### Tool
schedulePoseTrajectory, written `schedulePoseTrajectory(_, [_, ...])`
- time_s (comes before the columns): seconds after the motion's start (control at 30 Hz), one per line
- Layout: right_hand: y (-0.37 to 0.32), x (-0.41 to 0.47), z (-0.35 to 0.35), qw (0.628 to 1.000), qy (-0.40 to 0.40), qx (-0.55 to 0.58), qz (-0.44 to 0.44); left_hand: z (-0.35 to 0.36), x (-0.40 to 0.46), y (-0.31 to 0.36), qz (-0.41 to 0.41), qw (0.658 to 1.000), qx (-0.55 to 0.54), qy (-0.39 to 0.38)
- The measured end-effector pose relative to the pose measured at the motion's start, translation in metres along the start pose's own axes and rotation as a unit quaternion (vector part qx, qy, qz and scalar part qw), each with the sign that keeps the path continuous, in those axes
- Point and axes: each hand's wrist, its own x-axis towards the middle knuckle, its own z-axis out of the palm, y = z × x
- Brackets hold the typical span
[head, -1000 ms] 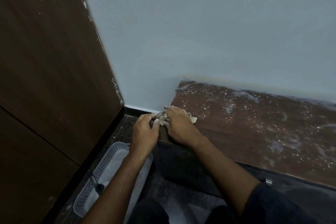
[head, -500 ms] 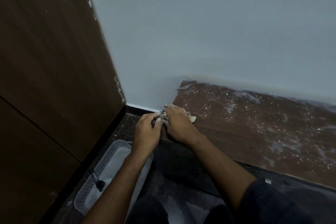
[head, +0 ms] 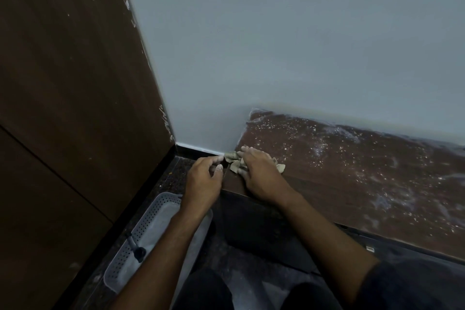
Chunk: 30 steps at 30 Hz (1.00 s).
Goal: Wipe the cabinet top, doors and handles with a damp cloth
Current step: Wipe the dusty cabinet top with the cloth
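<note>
Down on the dark speckled floor (head: 173,176) sits a pale perforated plastic basket (head: 141,231), tucked between the tall brown panel (head: 75,88) on the left and the low cabinet, partly hidden under the left forearm; inside it lies a dark tool with a black knob end (head: 136,246), and what sort of tool it is cannot be made out, resting on the basket's whitish bottom. Up on the cabinet top (head: 352,178), right at its left edge near the back corner where it meets the grey wall (head: 276,45), there's the cloth (head: 235,160), a small crumpled beige rag, bunched into folds, with one tip poking out on the far side of the hand. The right hand (head: 259,175) lies over it, palm down, fingers spread and bent around the rag, holding it against the wood. The left hand (head: 205,181) hangs just off the cabinet's left edge, fingers loosely curled, its fingertips (head: 219,158) dusted white and reaching towards the cloth's near end; whether they actually touch it, hard to call, and the hand grasps nothing plainly. The brown wood surface is scattered with white specks and pale smeary streaks across its middle and right stretch, while the strip nearest the front edge looks darker and cleaner. A dark sleeve (head: 402,282) shows at lower right.
</note>
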Motion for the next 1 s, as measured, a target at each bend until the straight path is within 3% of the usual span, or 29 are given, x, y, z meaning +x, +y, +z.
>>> schedulePoseTrajectory(0.17, [-0.007, -0.042, 0.010, 0.996, -0.028, 0.035, -0.077, 0.004, 0.000, -0.001, -0.002, 1.000, 0.004, -0.008])
schedulePoseTrajectory(0.4, [-0.014, 0.001, 0.004, 1.000, 0.004, 0.009, -0.016, -0.002, -0.007, 0.001, -0.004, 1.000, 0.002, -0.001])
schedulePoseTrajectory(0.63, [-0.007, -0.023, 0.005, 0.997, -0.042, 0.019, -0.060, -0.001, -0.004, 0.006, 0.019, 1.000, 0.001, -0.009])
schedulePoseTrajectory(1.0, [0.063, -0.059, -0.045, 0.987, 0.061, 0.009, 0.146, 0.047, -0.010, 0.038, 0.191, 0.976, 0.079, -0.070])
